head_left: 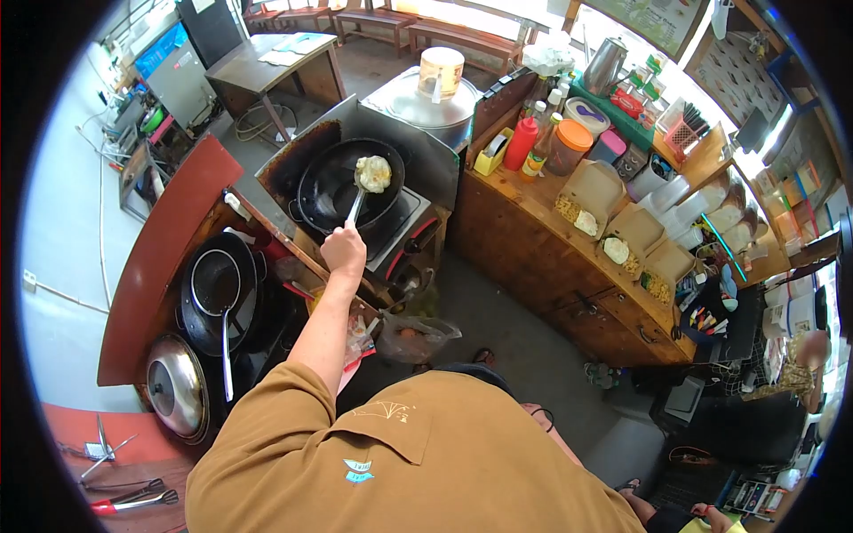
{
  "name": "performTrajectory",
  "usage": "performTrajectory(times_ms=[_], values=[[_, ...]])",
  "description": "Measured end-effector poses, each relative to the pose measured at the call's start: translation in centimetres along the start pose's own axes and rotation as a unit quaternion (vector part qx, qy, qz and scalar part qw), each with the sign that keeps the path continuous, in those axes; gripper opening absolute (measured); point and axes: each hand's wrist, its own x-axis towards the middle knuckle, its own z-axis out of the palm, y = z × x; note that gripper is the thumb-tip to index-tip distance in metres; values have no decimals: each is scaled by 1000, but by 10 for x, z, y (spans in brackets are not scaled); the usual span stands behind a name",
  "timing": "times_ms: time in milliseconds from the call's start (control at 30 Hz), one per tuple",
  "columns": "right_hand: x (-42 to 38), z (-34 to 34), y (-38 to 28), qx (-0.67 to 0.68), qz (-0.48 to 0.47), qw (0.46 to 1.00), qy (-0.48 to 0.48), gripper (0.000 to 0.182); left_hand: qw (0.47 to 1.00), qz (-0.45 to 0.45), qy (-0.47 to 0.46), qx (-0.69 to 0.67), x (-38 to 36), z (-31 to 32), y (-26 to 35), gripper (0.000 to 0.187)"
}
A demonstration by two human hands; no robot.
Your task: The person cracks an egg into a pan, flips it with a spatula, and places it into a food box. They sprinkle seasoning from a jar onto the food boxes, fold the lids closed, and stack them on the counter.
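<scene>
My left hand (344, 252) is closed around the handle of a metal turner (356, 210), held out over a black wok (324, 191) on the stove. A fried egg (373, 174) rests on the turner's blade above the pan. Only the wrist of my right hand (538, 412), with a dark band round it, shows beside my shirt; its fingers are hidden. On the wooden counter to the right are a takeaway box of noodles and egg (585, 220), a second box with an egg (616, 250) and a third with noodles only (656, 286).
A smaller pan (216, 282) sits inside another wok at left, near a domed lid (176, 386). Tongs (133, 499) lie at lower left. A large lidded pot (419, 99) stands behind the stove. Sauce bottles (522, 142) line the counter. Another person's hand (711, 515) shows at lower right.
</scene>
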Motion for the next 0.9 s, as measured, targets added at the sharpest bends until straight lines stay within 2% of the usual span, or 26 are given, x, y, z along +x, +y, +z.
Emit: performTrajectory(times_ms=[33, 167, 233, 267, 333, 367, 467, 500, 533, 567, 633, 767, 867, 900], values=[[-6, 3, -12, 13, 69, 997, 28, 22, 1000, -6, -4, -3, 0, 2, -1, 16], [-3, -1, -5, -14, 34, 999, 4, 22, 1000, -5, -8, -4, 1, 0, 0, 16], [1, -2, 1, 18, 25, 1000, -3, 21, 1000, -3, -4, -6, 1, 0, 1, 16], [-9, 3, -16, 18, 25, 1000, -4, 21, 1000, -3, -4, -6, 1, -1, 1, 16], [-39, 16, -65, 85, 120, 986, 78, 22, 1000, -4, -4, -4, 1, -3, 2, 15], [-38, 16, -64, 85, 120, 986, 78, 22, 1000, -4, -4, -4, 1, -3, 2, 15], [-24, 8, -41, 54, 102, 992, 48, 22, 1000, 3, -4, 4, 1, -4, 3, 15], [-6, -2, -4, -8, -28, 1000, -1, 22, 1000, 6, 1, 5, 1, -4, 3, 15], [8, -9, 22, -69, -157, 984, -49, 22, 1000, 8, 5, 6, 1, -3, 3, 15], [14, -12, 32, -69, -157, 984, -49, 22, 1000, 9, 5, 6, 1, -2, 3, 15], [22, -15, 44, -83, -219, 969, -73, 22, 1000, 12, 14, 6, 1, 1, 1, 15], [29, -16, 54, -79, -215, 972, -56, 21, 1000, 12, 0, 11, 1, 2, 2, 15], [29, -16, 52, -118, -259, 956, -73, 21, 1000, 11, -2, 17, 1, 2, 3, 15], [24, -12, 44, -62, -150, 986, -48, 21, 1000, 11, -1, 18, 1, 1, 4, 15]])
